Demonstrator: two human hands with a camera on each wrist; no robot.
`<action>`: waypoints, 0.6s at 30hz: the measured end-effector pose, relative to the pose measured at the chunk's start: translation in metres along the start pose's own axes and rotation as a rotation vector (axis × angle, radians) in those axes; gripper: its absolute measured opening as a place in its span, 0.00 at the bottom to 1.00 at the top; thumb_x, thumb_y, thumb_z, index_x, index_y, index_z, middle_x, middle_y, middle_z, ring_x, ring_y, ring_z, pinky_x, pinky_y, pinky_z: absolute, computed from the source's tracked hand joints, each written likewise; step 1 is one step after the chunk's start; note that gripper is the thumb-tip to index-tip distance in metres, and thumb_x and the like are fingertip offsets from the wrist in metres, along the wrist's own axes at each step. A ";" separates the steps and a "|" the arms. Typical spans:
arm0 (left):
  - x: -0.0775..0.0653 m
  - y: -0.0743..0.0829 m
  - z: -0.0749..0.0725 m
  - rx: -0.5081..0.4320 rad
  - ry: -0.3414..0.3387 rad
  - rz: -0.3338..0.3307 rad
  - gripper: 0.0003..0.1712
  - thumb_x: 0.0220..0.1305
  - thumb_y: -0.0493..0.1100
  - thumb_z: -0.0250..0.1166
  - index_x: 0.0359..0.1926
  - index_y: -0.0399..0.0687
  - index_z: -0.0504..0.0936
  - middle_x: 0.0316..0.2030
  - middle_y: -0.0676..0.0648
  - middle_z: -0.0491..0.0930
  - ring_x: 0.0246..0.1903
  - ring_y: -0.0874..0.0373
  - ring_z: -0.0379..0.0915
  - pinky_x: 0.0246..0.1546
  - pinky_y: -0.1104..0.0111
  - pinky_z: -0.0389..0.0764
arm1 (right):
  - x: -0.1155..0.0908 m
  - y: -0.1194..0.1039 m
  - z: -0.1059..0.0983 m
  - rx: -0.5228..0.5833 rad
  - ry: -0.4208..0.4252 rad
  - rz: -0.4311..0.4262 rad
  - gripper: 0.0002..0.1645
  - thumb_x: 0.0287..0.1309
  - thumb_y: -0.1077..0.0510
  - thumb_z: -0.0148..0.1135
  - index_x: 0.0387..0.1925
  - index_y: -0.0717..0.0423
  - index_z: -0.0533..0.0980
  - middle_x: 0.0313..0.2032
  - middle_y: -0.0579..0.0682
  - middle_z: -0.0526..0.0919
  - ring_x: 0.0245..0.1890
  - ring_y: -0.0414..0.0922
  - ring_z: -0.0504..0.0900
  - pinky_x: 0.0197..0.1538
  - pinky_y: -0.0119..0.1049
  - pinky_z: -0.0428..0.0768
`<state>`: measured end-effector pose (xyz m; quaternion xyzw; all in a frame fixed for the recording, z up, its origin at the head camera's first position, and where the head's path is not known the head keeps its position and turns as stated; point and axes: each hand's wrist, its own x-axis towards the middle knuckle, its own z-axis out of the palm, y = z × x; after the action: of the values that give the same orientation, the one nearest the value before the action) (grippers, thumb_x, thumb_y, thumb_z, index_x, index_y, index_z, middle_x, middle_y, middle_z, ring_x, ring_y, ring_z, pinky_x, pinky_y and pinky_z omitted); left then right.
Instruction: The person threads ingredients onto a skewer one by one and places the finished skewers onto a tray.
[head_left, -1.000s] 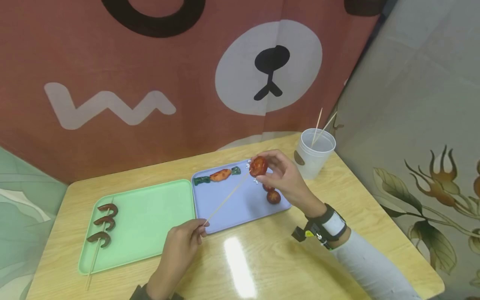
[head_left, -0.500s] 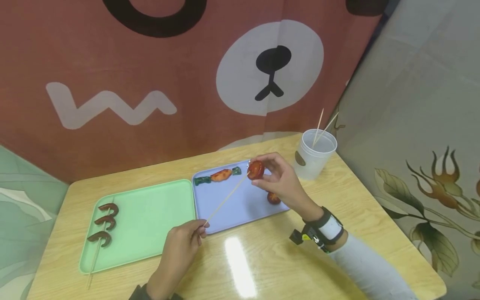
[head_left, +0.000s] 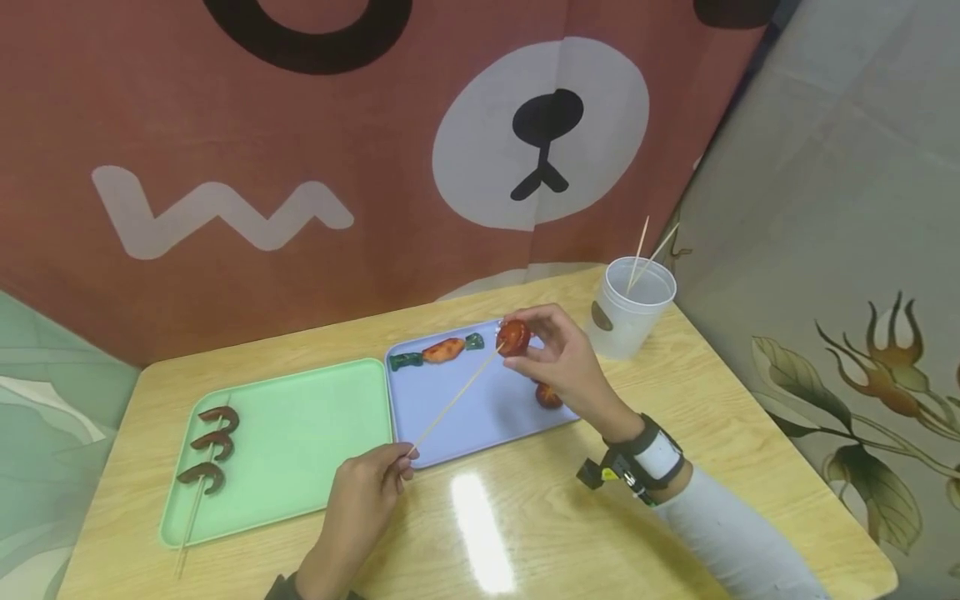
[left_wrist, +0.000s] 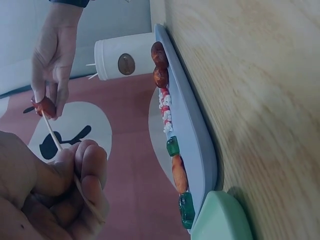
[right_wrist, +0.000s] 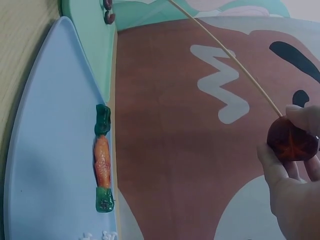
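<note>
My left hand (head_left: 365, 492) pinches the lower end of a thin wooden skewer (head_left: 456, 398), which slants up and to the right. At its upper end my right hand (head_left: 564, 360) holds a round reddish-brown mushroom cap (head_left: 513, 338) between thumb and fingers. The right wrist view shows a star-shaped cut on the cap (right_wrist: 292, 145). The skewer's tip is hidden at the cap, so how deep it goes I cannot tell. Below both hands lies a blue tray (head_left: 457, 429), bearing more star-marked mushroom caps (head_left: 548, 396) and an orange piece with green ends (head_left: 444, 350).
To the left, a green tray (head_left: 300, 450) holds a skewer with brown curved pieces (head_left: 211, 444). A translucent cup (head_left: 630, 321) with skewers stands at the back right. Red-and-white pieces (left_wrist: 165, 110) lie on the blue tray. A printed cloth (head_left: 375, 183) hangs behind the table.
My right hand and the mushroom cap have shifted slightly left and down along the skewer's line. My left hand keeps its pinch on the skewer in nearly the same place.
</note>
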<state>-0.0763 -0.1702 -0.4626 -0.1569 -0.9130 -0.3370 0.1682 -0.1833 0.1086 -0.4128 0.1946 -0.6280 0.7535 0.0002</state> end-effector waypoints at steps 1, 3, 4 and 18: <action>0.000 0.000 0.000 0.000 0.001 -0.003 0.09 0.55 0.23 0.71 0.37 0.33 0.88 0.31 0.46 0.90 0.26 0.62 0.86 0.28 0.82 0.85 | 0.000 0.000 0.000 0.001 0.003 -0.001 0.34 0.49 0.79 0.71 0.58 0.65 0.71 0.59 0.53 0.78 0.62 0.45 0.79 0.59 0.39 0.86; 0.000 0.001 0.000 -0.004 0.001 -0.010 0.09 0.56 0.23 0.71 0.37 0.34 0.88 0.31 0.45 0.90 0.26 0.62 0.86 0.28 0.82 0.85 | 0.000 0.000 0.000 0.003 0.009 -0.002 0.34 0.49 0.79 0.71 0.58 0.65 0.71 0.59 0.54 0.78 0.62 0.45 0.79 0.59 0.39 0.86; 0.000 0.001 0.000 -0.003 0.001 -0.015 0.09 0.56 0.23 0.71 0.38 0.34 0.88 0.31 0.45 0.90 0.26 0.62 0.86 0.28 0.82 0.85 | 0.000 0.001 0.000 0.007 0.012 -0.001 0.34 0.49 0.79 0.71 0.58 0.65 0.71 0.59 0.55 0.78 0.62 0.45 0.79 0.59 0.39 0.86; -0.002 -0.002 0.003 0.003 0.010 -0.021 0.11 0.54 0.20 0.70 0.38 0.33 0.88 0.31 0.46 0.90 0.25 0.62 0.86 0.29 0.80 0.86 | -0.001 0.007 0.001 -0.008 0.047 0.016 0.34 0.49 0.79 0.72 0.58 0.66 0.70 0.62 0.66 0.74 0.62 0.45 0.79 0.60 0.37 0.86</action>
<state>-0.0756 -0.1698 -0.4668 -0.1454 -0.9142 -0.3380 0.1696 -0.1840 0.1059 -0.4195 0.1719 -0.6322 0.7554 0.0098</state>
